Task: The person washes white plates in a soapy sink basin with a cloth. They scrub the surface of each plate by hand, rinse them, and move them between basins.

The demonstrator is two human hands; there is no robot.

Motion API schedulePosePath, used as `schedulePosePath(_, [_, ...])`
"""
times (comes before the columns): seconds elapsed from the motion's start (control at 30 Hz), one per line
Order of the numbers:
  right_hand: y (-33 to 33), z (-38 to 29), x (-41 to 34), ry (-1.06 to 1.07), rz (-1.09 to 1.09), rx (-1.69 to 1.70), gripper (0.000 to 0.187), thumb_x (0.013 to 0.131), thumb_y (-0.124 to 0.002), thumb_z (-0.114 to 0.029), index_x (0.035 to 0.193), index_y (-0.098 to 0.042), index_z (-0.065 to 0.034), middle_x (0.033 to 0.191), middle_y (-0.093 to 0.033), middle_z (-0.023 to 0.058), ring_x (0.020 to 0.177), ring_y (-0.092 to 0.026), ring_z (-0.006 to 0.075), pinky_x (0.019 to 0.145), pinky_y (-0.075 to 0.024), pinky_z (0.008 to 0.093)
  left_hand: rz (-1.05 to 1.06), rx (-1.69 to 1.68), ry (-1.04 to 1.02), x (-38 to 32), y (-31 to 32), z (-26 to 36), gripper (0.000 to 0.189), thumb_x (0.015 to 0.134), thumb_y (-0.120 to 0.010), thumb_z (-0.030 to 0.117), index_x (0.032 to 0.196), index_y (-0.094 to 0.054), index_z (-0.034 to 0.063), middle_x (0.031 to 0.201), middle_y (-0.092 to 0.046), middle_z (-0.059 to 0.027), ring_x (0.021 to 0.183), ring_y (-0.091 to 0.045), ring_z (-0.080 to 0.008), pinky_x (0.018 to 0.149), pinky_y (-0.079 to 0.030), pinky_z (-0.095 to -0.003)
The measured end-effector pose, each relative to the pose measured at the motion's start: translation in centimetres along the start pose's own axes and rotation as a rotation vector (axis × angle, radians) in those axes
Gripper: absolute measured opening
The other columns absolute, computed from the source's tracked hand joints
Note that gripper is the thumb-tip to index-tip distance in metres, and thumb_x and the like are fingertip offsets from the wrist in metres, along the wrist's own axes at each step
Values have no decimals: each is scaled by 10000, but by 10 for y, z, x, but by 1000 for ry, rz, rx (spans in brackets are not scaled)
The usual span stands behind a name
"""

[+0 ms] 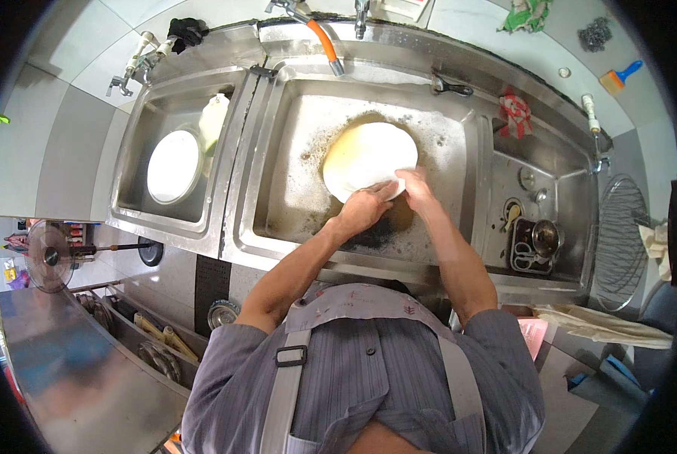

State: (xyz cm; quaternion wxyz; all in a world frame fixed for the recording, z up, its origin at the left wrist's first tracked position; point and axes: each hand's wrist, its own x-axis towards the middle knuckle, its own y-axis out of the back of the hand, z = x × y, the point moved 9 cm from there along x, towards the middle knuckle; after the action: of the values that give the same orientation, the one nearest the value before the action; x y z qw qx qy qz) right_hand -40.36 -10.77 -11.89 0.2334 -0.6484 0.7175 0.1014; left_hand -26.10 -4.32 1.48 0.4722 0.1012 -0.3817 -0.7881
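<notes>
Both of my hands are at the near right edge of a large white round plate [369, 153] in the wide middle sink basin [259, 187]. My left hand [368, 207] rests its fingers on the near rim. Right beside it, my right hand [416, 188] grips the rim, with a white piece, perhaps a cloth or part of the rim, between the hands; glare hides which. Brownish, foamy water surrounds the plate. In the left basin [128, 187], another white plate [173, 166] lies beside a pale green and white item [213, 120].
An orange hose [322, 41] hangs over the middle basin's far edge. A black-handled tool [452, 87] lies on the far ledge. The right basin holds a small tray [531, 268] with scissors [524, 255] and a metal bowl [546, 237]. A red and white cloth [515, 113] drapes nearby.
</notes>
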Motion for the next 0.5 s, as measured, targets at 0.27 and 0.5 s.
schedulePosePath(0.27, [47, 45, 18, -131, 132, -109, 387, 858, -668, -89, 1190, -588, 91, 1092, -657, 193, 958, -646, 315, 788, -528, 439, -509, 506, 278, -27, -21, -89, 597, 949, -530, 528, 1459, -440, 232, 1598, -284, -113, 1451, -299, -369, 1101, -144, -758])
schedulePosePath(0.5, [66, 75, 23, -245, 213, -16, 357, 848, -663, -84, 1148, -604, 101, 1025, -665, 178, 914, -650, 287, 789, -520, 414, -322, 437, 136, -28, -65, -162, 483, 945, -482, 260, 1397, -465, 91, 1475, -416, -228, 1332, -438, -427, 1059, -412, -536])
